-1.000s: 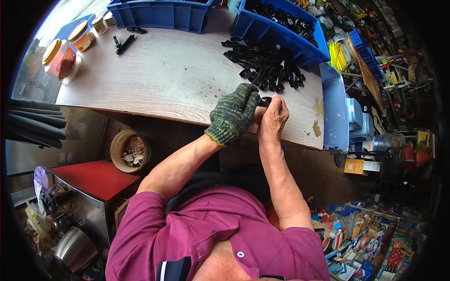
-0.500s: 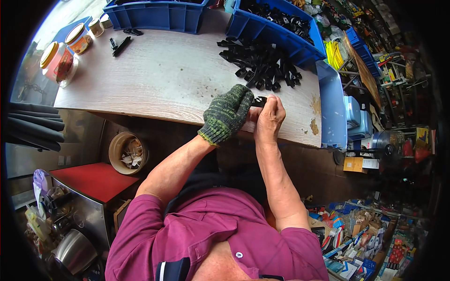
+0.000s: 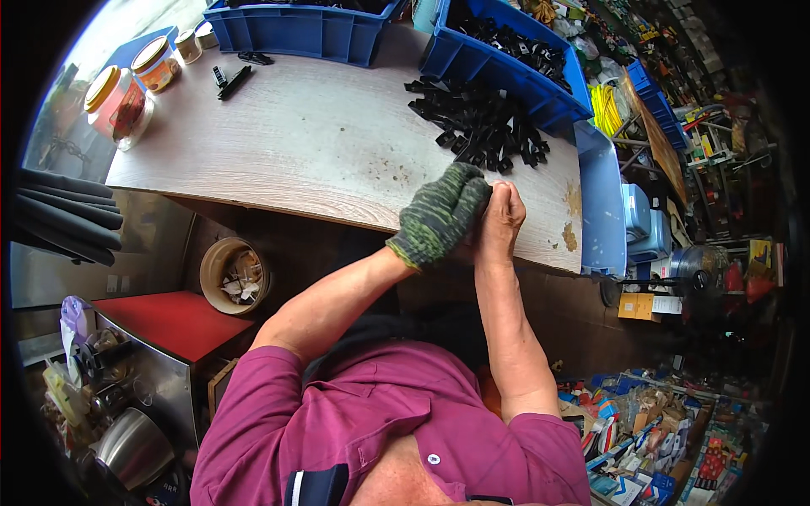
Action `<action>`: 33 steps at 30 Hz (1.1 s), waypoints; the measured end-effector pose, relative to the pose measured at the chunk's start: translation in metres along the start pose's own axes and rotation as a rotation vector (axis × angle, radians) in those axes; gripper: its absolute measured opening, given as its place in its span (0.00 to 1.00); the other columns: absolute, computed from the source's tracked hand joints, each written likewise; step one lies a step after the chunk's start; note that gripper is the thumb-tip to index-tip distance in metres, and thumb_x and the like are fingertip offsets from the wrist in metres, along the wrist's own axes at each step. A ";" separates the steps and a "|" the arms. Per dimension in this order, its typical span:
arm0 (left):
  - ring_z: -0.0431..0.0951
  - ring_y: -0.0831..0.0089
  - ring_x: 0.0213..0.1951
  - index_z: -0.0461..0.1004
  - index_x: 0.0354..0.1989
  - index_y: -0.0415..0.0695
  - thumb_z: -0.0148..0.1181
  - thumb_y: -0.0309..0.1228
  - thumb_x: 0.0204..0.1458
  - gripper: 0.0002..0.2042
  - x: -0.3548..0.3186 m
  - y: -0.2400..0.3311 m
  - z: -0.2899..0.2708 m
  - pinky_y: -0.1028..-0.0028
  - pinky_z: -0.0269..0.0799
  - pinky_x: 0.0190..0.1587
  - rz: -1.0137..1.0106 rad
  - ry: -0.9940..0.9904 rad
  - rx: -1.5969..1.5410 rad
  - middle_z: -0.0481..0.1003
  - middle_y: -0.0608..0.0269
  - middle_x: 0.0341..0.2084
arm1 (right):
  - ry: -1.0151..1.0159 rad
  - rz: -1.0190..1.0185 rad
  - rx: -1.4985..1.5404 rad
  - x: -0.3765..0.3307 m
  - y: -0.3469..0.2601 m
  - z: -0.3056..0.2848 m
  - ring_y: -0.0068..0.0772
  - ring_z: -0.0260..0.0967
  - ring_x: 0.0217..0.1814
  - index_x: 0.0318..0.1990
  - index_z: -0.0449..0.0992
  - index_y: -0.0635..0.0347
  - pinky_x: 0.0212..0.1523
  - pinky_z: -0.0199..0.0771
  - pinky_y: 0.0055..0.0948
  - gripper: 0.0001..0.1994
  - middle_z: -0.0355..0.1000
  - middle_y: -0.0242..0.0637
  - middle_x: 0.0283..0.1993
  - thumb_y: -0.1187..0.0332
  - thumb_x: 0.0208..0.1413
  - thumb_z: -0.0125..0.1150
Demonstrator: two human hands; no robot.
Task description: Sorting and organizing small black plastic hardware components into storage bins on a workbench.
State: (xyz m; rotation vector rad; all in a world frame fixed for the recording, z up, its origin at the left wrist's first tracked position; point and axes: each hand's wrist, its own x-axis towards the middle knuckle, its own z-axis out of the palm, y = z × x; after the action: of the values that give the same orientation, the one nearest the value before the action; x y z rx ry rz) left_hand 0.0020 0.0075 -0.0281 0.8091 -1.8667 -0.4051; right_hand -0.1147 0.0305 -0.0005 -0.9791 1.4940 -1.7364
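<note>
My left hand (image 3: 443, 215), in a green and black knit glove, is closed close against my bare right hand (image 3: 500, 221) over the table's front edge. Between them they grip a small black plastic part, now almost wholly covered by the fingers. Just beyond the hands lies a loose pile of black plastic parts (image 3: 485, 122), long and narrow with clip-like ends. Farther left on the table (image 3: 312, 143) are a few single black pieces (image 3: 235, 83).
Two blue crates, one at the back (image 3: 295, 35) and one holding black parts at back right (image 3: 506, 67), border the table. Lidded jars (image 3: 116, 105) stand at far left. A blue panel (image 3: 601, 198) flanks the right edge. Below left sits a bucket (image 3: 207, 274) with scraps.
Both hands have drawn closer together, and the black part that showed between them is now hidden. The whole view has shifted slightly.
</note>
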 end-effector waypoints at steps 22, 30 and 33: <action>0.82 0.54 0.34 0.74 0.45 0.48 0.63 0.32 0.53 0.11 0.062 -0.039 -0.026 0.59 0.76 0.38 -0.317 -0.056 -0.043 0.80 0.54 0.30 | 0.121 0.364 0.012 0.044 -0.036 -0.056 0.26 0.57 0.13 0.44 0.72 0.64 0.29 0.80 0.43 0.22 0.55 0.29 0.12 0.51 0.58 0.62; 0.79 0.50 0.46 0.72 0.56 0.45 0.64 0.35 0.51 0.23 0.038 -0.013 -0.012 0.59 0.76 0.48 -0.192 -0.151 -0.192 0.79 0.50 0.44 | -0.255 0.165 -0.046 0.019 -0.002 -0.016 0.13 0.53 0.16 0.38 0.78 0.55 0.17 0.50 0.20 0.10 0.63 0.19 0.19 0.59 0.63 0.63; 0.79 0.49 0.43 0.73 0.54 0.47 0.64 0.37 0.51 0.21 0.041 -0.003 -0.024 0.57 0.76 0.46 -0.194 -0.232 -0.196 0.79 0.50 0.41 | -0.253 0.143 0.041 0.022 0.009 -0.020 0.12 0.65 0.29 0.39 0.78 0.56 0.28 0.63 0.17 0.10 0.73 0.21 0.31 0.60 0.64 0.61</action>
State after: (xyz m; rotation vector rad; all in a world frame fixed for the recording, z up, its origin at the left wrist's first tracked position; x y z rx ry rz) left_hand 0.0137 -0.0212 0.0080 0.8396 -1.9288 -0.8219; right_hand -0.1436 0.0205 -0.0084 -1.0038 1.3273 -1.4771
